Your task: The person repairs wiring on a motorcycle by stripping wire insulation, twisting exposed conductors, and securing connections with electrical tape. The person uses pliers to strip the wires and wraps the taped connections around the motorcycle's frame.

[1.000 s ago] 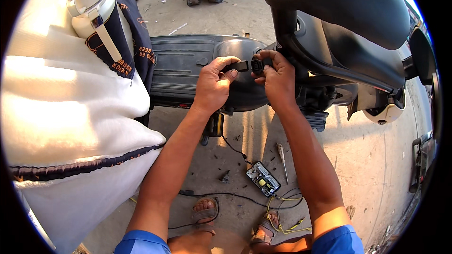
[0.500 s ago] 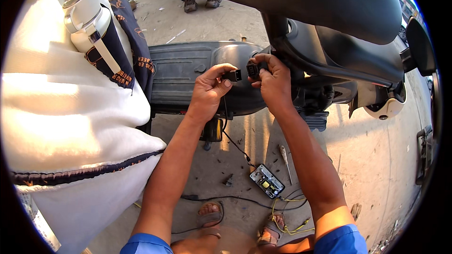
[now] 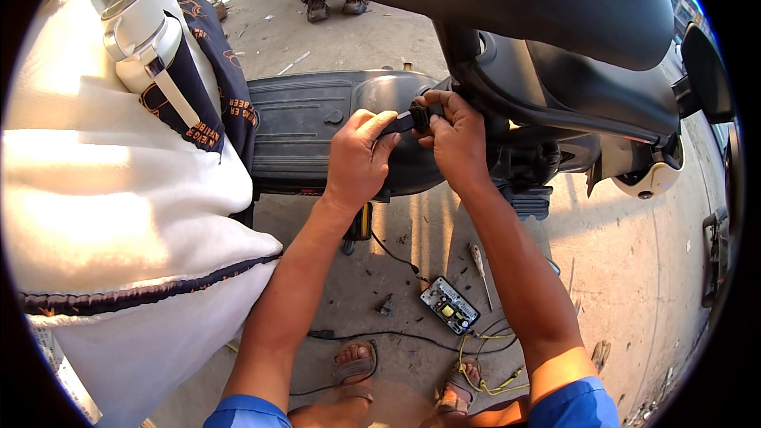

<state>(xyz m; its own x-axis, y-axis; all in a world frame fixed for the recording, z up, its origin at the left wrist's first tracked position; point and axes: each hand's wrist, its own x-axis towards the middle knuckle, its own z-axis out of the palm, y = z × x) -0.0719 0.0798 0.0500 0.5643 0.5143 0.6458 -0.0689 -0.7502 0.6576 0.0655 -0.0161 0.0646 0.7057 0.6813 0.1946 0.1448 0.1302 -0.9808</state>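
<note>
My left hand (image 3: 358, 160) pinches a black cable plug (image 3: 400, 124) between thumb and fingers. Opposite it, my right hand (image 3: 461, 144) grips a black socket connector (image 3: 419, 114). Plug and socket meet end to end above the scooter's dark footboard (image 3: 297, 128); how deep the plug sits cannot be made out. A thin black cable runs from below my left hand down to an uncased charger circuit board (image 3: 449, 306) on the ground.
A screwdriver (image 3: 480, 273) lies beside the board, with yellow wires (image 3: 468, 368) near my sandalled feet. The scooter's seat (image 3: 507, 0) overhangs the far side. White fabric with a bottle (image 3: 143, 32) fills the left. Another person's shoes (image 3: 317, 8) show beyond.
My left hand has moved slightly right and turned, bringing the plug up to the socket. The gap between the two has closed. My right hand has barely shifted.
</note>
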